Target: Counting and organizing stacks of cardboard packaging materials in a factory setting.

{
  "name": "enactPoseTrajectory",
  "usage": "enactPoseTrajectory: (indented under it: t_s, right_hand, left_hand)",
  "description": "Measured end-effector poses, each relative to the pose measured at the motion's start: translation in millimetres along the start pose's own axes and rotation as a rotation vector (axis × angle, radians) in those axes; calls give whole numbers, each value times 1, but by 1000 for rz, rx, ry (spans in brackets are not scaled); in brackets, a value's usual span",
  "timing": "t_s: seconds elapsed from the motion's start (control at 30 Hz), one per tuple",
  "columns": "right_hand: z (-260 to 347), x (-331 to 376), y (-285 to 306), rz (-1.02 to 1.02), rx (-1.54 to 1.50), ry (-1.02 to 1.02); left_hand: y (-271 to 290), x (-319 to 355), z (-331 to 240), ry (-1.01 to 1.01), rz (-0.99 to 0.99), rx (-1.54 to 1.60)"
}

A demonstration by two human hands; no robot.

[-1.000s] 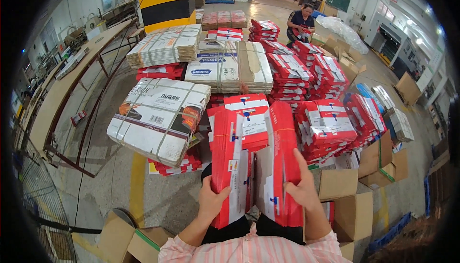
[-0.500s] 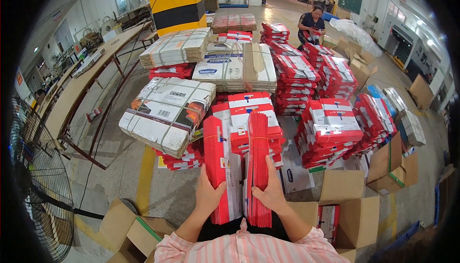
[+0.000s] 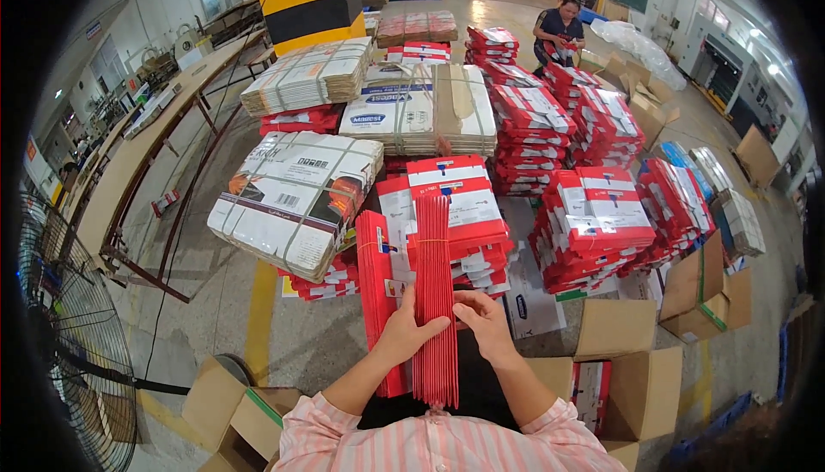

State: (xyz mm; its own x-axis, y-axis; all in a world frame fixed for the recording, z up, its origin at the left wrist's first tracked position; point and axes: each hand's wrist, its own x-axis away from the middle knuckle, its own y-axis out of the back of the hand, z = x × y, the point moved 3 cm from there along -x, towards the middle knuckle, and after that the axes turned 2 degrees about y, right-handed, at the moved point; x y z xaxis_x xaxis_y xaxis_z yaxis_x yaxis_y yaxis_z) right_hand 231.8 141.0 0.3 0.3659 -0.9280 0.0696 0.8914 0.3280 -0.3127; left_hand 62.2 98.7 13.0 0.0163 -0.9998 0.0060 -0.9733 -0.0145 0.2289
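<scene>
A thick bundle of red flat-folded cartons [image 3: 434, 257] stands on edge before me, a band across its upper part. My left hand [image 3: 407, 331] grips its left side, thumb across the near face. At the bundle's right edge is my right hand [image 3: 486, 327], fingers bent and thumb apart from the forefinger; I cannot tell whether the fingertips touch the cartons. A second red bundle [image 3: 374, 266] leans upright just left of the first, partly behind my left wrist.
Red-and-white carton stacks [image 3: 599, 205] cover the floor ahead, alongside strapped white cardboard bundles [image 3: 296, 197]. Open brown boxes [image 3: 614, 330] stand at both my sides. A fan [image 3: 73, 326] and a long table [image 3: 129, 158] are leftward. Another person [image 3: 559, 33] works behind the far stacks.
My left hand has moved from the left bundle to the right one. That bundle has shifted left and turned its edges toward me. My right hand has loosened from its side.
</scene>
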Motion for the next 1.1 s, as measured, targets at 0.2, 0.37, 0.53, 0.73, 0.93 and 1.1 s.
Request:
enactPoseTrajectory:
  t_s: [0.2,0.37,0.53,0.73,0.93,1.1]
  right_hand:
    - [32,-11,4,-184,666,380]
    - [50,-15,1,-46,1078,599]
    - [46,-20,-2,-18,919,547]
    - [41,-17,-13,-82,909,404]
    - [45,-18,-10,-75,1019,577]
    - [41,-22,-19,-46,995,563]
  left_hand:
    - [7,-1,9,48,-99,-142]
    - [10,1,2,22,-120,-209]
    - [9,1,1,54,-97,-172]
    - [10,4,6,37,-49,-166]
    - [12,4,13,-60,-26,-147]
    - [11,0,8,-19,12,-95]
